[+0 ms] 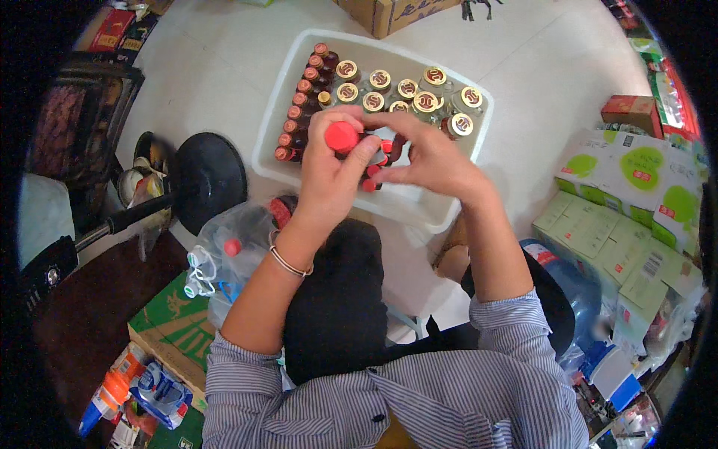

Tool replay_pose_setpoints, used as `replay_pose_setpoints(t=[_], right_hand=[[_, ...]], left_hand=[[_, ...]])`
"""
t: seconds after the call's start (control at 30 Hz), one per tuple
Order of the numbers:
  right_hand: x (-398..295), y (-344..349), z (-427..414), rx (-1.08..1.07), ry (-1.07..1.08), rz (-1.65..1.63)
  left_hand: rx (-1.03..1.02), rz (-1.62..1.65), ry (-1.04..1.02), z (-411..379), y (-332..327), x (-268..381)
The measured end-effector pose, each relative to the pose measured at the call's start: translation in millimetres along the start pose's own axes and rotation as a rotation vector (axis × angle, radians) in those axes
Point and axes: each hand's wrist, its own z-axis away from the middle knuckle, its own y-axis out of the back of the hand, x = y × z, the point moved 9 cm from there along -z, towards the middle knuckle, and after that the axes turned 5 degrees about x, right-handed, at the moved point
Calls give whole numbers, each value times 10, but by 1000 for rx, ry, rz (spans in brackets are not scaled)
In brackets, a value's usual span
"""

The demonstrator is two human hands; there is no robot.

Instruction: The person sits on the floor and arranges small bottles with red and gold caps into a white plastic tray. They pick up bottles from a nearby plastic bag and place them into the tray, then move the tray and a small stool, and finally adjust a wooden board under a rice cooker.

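My left hand [331, 174] grips a red-capped bottle [341, 137] over the front part of a white plastic tub [415, 219]. Close beside it, my right hand [429, 154] has its thumb and fingers curved around the area of some small red caps; whether it grips anything is unclear. Inside the tub, small dark bottles with orange-red caps [300, 99] stand in a row along the left wall. Several glass jars with gold and red lids [426, 101] stand towards the back and right. The hands hide the tub's middle and most of the held bottle.
A clear plastic bag with bottles [235, 241] lies left of my left forearm, near a round black seat [207, 179]. Stacked green and white cartons [606, 224] and a large blue water bottle [572, 280] stand at the right. A cardboard box [387, 14] is beyond the tub.
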Motion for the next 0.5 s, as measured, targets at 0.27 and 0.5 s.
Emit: replay_pose_setpoints(t=[0.27,0.5], right_hand=[[130,116,131,225,-80,319],[1307,277,217,328,-441,613]], left_hand=[[-27,4,-87,57,2,418],[-369,-388,51,678,371,1117]])
